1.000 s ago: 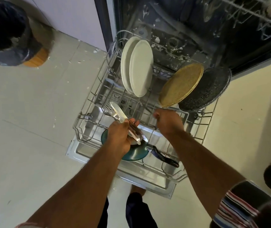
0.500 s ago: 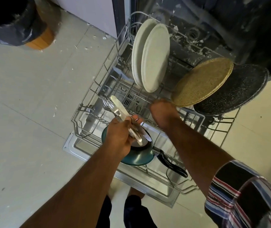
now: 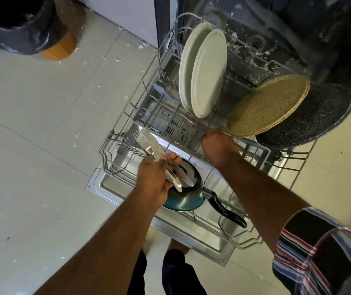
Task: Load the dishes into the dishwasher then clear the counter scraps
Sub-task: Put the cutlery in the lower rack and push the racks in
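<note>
The dishwasher's lower rack (image 3: 114,143) is pulled out over the open door. My left hand (image 3: 155,179) is shut on a bundle of cutlery (image 3: 149,143), knives and a fork, held above the rack's near left part. My right hand (image 3: 217,145) reaches down into the middle of the rack by the cutlery basket (image 3: 161,111); its fingers are hidden. Two white plates (image 3: 206,71) stand upright at the back. A tan round plate (image 3: 268,103) leans on a dark speckled pan (image 3: 315,116). A teal saucepan (image 3: 187,201) with a black handle lies under my left hand.
A dark bin (image 3: 19,24) on a wooden base stands at the far left on the tiled floor (image 3: 42,124), which is strewn with white scraps. The dishwasher tub (image 3: 276,28) is open behind the rack. My feet are just before the door's front edge.
The view has shifted closer to the rack. My right hand has moved a little further into the rack toward the basket. My left hand still holds the cutlery.
</note>
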Demonstrator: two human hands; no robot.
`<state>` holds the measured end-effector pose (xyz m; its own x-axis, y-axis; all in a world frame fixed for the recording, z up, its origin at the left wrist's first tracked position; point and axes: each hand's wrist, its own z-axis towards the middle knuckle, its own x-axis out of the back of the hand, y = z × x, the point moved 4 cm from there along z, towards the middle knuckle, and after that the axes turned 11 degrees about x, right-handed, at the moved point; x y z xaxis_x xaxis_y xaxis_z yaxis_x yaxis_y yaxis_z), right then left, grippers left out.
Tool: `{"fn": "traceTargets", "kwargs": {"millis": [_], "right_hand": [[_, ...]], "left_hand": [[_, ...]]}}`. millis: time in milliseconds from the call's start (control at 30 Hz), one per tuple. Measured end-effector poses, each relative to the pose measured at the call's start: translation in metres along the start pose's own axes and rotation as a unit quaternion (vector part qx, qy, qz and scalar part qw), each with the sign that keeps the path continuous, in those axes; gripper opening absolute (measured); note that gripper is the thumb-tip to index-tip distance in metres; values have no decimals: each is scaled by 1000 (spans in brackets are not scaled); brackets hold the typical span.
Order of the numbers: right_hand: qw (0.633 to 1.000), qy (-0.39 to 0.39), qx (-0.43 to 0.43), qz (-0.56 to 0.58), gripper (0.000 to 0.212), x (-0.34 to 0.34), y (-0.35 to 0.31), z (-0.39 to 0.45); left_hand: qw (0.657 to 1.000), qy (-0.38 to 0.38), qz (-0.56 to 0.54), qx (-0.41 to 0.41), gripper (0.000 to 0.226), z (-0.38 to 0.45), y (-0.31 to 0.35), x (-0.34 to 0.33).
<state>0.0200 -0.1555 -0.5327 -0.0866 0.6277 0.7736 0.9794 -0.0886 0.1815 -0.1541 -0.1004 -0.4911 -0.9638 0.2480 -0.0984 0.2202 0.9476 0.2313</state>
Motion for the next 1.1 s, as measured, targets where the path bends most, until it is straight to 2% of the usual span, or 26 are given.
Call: {"fn": "traceTargets", "kwargs": {"millis": [267,433,600,833,1000,1033,1100], "right_hand": [[999,14,21,31,48,-14,-4,-7],[998,47,3,44,43,-2,1,-7],[999,25,20,32,48,-10,1,-8],[996,26,14,89,47,-11,-1,-6],[989,85,-44,112,20,-2,7,-12],[982,117,-54,135,18,2,8,-15],[961,194,-82,181,29,9,10,-27]], "left_hand": [[1000,2,-9,7,18,-5,2,1],[1000,1,-1,4,22,-8,5,2],[1000,1,14,2,22,-8,4,3],[1000,4,27,9,24,-9,3,1],[999,2,43,7,26,-13,4,-2],[999,0,48,7,27,-14,4,-3],[998,-6,57,2,27,-17,4,-6]]}}
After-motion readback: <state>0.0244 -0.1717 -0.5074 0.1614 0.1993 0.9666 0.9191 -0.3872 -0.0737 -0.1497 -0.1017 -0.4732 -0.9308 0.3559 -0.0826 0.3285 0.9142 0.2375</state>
